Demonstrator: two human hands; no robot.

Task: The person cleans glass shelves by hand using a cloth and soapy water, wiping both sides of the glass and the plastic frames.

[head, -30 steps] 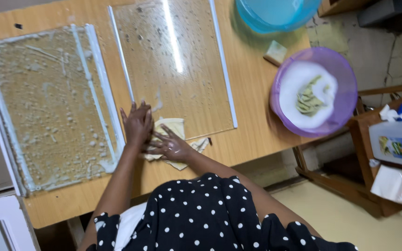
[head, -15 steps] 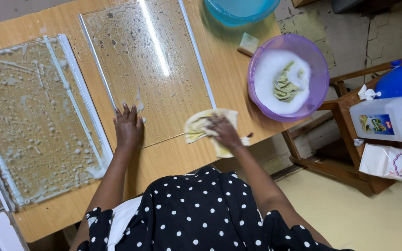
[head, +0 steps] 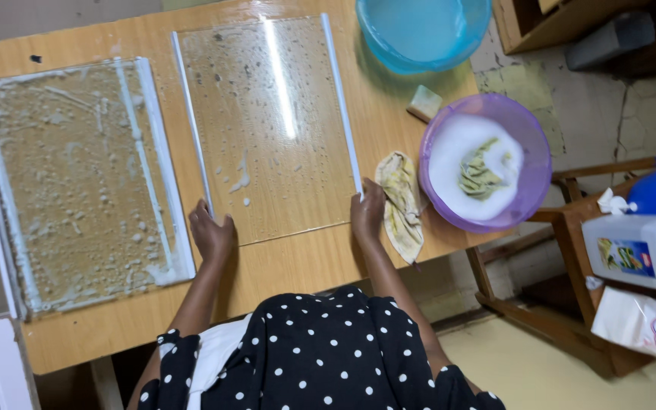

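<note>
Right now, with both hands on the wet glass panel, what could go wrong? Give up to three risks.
1. The glass panel is wet and soapy; the left hand and right hand grip only its near corners, so it could slip.
2. The cloth hangs over the table edge and may fall.
3. The purple basin overhangs the table edge; a nudge could tip it.

Person seen from above, wearing a black top with small white polka dots, spread evenly over shoulders and back. A plain white panel or underlayer shows at the garment's left side, just behind the left forearm. Sleeves short, ending well up from the left hand (head: 212,235) and right hand (head: 367,213); both forearms bare below them. No rings, watch, bracelets or gloves visible on either hand. Nails too small to tell.
</note>
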